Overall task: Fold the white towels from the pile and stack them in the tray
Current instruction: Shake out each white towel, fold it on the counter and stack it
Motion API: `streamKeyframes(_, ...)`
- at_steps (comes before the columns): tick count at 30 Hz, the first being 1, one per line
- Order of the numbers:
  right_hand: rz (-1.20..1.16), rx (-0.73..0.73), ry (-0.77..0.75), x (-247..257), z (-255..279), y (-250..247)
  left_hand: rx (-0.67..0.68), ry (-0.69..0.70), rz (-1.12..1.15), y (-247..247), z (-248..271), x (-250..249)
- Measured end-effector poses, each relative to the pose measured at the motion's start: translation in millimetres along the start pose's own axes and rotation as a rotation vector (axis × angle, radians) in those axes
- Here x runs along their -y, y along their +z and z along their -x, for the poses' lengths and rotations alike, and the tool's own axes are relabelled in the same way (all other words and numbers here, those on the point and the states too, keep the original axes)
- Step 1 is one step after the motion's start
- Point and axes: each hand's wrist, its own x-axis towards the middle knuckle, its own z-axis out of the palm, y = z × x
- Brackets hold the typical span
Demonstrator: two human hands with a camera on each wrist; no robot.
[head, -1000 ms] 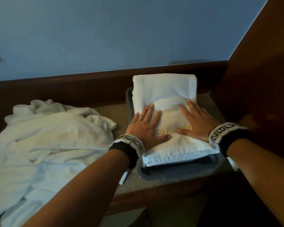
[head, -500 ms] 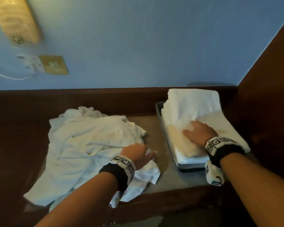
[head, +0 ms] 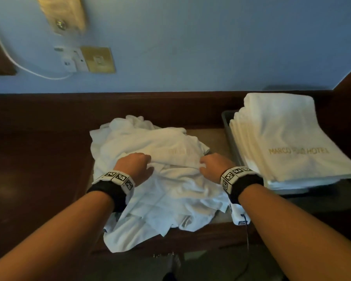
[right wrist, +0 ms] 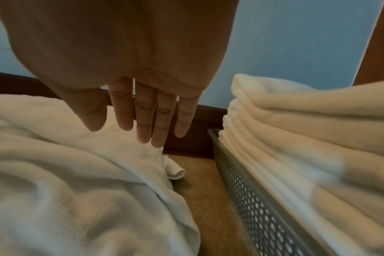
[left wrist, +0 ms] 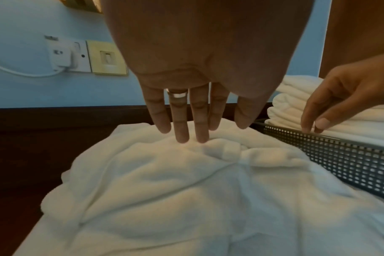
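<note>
Both of your hands are over the pile of unfolded white towels (head: pixel 150 173), which lies on the table (head: pixel 215 138) directly under your fingers and just left of the grey mesh tray (left wrist: pixel 349 155). Your left hand (head: pixel 135 166) has straight fingers (left wrist: pixel 181 128) whose tips touch a ridge of cloth near the top of the pile; it holds nothing yet. Your right hand (head: pixel 214 166) hovers with relaxed, extended fingers (right wrist: pixel 147 121) over the pile's right edge, beside the tray wall. The heap runs roughly from you toward the wall, and each hand is equally near its own side. The folded towels (head: pixel 288 142) sit stacked in the tray, well above its rim. Half a second ago your right hand rested on that stack; it has now crossed to the pile, and your view has swung left.
</note>
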Motion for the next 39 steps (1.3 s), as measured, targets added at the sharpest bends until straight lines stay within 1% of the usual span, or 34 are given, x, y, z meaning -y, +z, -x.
streamKeyframes(3, 0.031, 0.052, -0.008, 5.9, -26.9, 9.6, -0.03, 0.036, -0.019, 5.8, -14.7, 9.3)
streamKeyframes(5, 0.034, 0.041, -0.046, 8.6, -42.1, 15.0, -0.031, 0.045, -0.023, 11.4, -26.7, 15.0)
streamKeyframes(9, -0.081, 0.006, -0.062, 6.1, -63.1, 24.3, -0.002, 0.05, -0.01, 19.4, -49.5, 19.9)
streamKeyframes(11, -0.179, 0.026, -0.067, -0.3, -71.6, 21.5, 0.007, 0.029, 0.069, 18.7, -58.6, 20.5)
streamKeyframes(14, -0.269, 0.035, -0.061, -7.9, -77.7, 0.7, -0.004, -0.016, 0.305, 6.5, -71.3, 26.0)
streamKeyframes(16, -0.305, -0.037, -0.046, -8.3, -81.5, -21.3, -0.067, -0.037, 0.497, -12.7, -79.3, 29.2)
streamKeyframes(18, -0.344, -0.129, -0.046, -2.7, -82.7, -47.9, -0.153, -0.043, 0.639, -38.9, -87.2, 30.1)
streamKeyframes(21, -0.429, -0.284, -0.078, 12.2, -79.6, -95.0, -0.3, 0.003, 0.773, -89.6, -96.8, 33.8)
streamKeyframes(23, -0.512, -0.403, -0.098, 26.1, -72.8, -127.2, -0.337, 0.052, 0.808, -129.0, -94.5, 38.1)
streamKeyframes(24, -0.533, -0.447, -0.115, 33.4, -68.0, -141.3, -0.327, 0.081, 0.766, -149.2, -88.8, 41.1)
streamKeyframes(25, -0.529, -0.481, -0.138, 41.6, -62.2, -154.6, -0.309, 0.114, 0.667, -169.1, -80.0, 44.4)
streamKeyframes(27, -0.412, -0.507, -0.193, 60.3, -43.4, -178.1, -0.287, 0.163, 0.374, -205.1, -57.5, 54.4)
streamKeyframes(29, -0.195, -0.495, -0.234, 80.4, -20.4, -196.2, -0.336, 0.172, 0.064, -232.7, -33.4, 67.8)
streamKeyframes(30, -0.095, -0.485, -0.244, 90.8, -9.4, -202.2, -0.387, 0.163, -0.052, -243.2, -22.7, 75.8)
streamKeyframes(31, -0.014, -0.485, -0.247, 100.6, -0.8, -206.5, -0.447, 0.158, -0.121, -252.6, -12.6, 84.1)
streamKeyframes(32, 0.033, -0.503, -0.251, 110.5, 6.7, -210.2, -0.501, 0.158, -0.142, -262.0, -2.4, 92.7)
streamKeyframes(34, -0.005, -0.557, -0.261, 129.0, 20.6, -217.3, -0.56, 0.165, -0.06, -280.8, 19.5, 109.7)
streamKeyframes(36, -0.101, -0.584, -0.263, 147.6, 36.0, -222.1, -0.507, 0.198, 0.122, -297.1, 43.9, 128.1)
streamKeyframes(38, -0.094, -0.59, -0.254, 164.1, 51.8, -223.9, -0.438, 0.252, 0.254, -309.4, 69.7, 145.5)
streamKeyframes(39, -0.071, -0.596, -0.24, 170.9, 58.7, -224.1, -0.439, 0.275, 0.281, -314.2, 82.3, 153.8)
